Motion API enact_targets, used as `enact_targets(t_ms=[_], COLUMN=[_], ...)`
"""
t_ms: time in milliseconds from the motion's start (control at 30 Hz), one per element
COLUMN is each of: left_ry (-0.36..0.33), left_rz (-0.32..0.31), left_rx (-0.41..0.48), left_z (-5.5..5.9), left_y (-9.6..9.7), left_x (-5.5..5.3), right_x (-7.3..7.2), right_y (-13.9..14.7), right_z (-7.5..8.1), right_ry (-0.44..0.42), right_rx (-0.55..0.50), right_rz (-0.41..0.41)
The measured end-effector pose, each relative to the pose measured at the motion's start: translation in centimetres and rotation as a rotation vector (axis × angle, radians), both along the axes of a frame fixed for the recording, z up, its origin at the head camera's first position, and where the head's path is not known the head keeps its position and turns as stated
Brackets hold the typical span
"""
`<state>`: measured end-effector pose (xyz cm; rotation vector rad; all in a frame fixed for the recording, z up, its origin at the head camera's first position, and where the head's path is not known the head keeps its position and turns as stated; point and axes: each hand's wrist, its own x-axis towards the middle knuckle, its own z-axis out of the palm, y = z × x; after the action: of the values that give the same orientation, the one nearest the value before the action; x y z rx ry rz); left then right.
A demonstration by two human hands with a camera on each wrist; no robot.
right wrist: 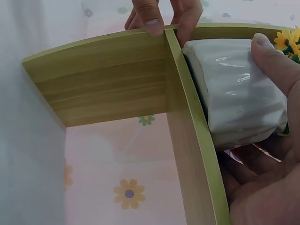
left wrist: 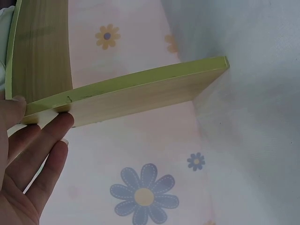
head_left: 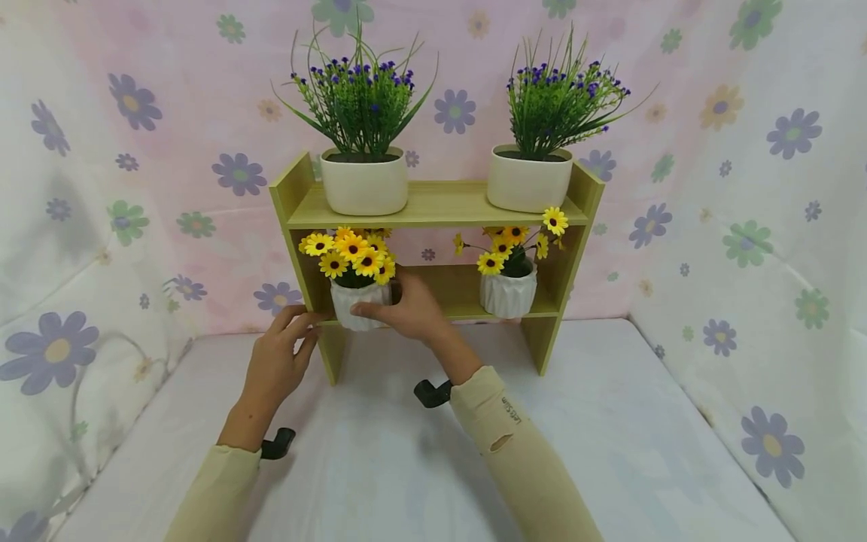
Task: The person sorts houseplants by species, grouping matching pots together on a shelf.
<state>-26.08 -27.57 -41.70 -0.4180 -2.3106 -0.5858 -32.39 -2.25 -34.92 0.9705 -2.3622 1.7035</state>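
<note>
In the head view my right hand [head_left: 413, 305] grips a white ribbed flower pot [head_left: 362, 301] with yellow daisy-like flowers [head_left: 352, 252]. Its thumb lies across the pot's front and the other fingers go round the side. The right wrist view has this pot [right wrist: 239, 89] at the lower board's front edge. My left hand [head_left: 281, 354] holds the left side panel of the wooden shelf [head_left: 436, 222] near the lower board. In the left wrist view, the thumb and fingers of that hand [left wrist: 33, 164] lie on either side of the panel [left wrist: 140, 82].
A second white pot [head_left: 508, 293] with yellow flowers stands at the lower board's right end. Above, two cream oval planters [head_left: 366, 184] with purple flowers stand on the top board. The shelf rests on a white-covered table [head_left: 379, 467] before a flower-patterned cloth backdrop [head_left: 223, 226].
</note>
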Motion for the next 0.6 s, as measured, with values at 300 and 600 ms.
enact_targets(t_ms=[300, 600], left_ry=[-0.005, -0.014], left_rz=[0.005, 0.007], left_rx=[0.009, 0.013], left_z=[0.05, 0.03], left_y=[-0.02, 0.11], left_x=[-0.11, -0.09], right_x=[0.07, 0.12], right_y=[-0.45, -0.92], right_z=[0.14, -0.09], right_ry=[-0.021, -0.023], right_rx=[0.034, 0.076], right_rz=[-0.014, -0.099])
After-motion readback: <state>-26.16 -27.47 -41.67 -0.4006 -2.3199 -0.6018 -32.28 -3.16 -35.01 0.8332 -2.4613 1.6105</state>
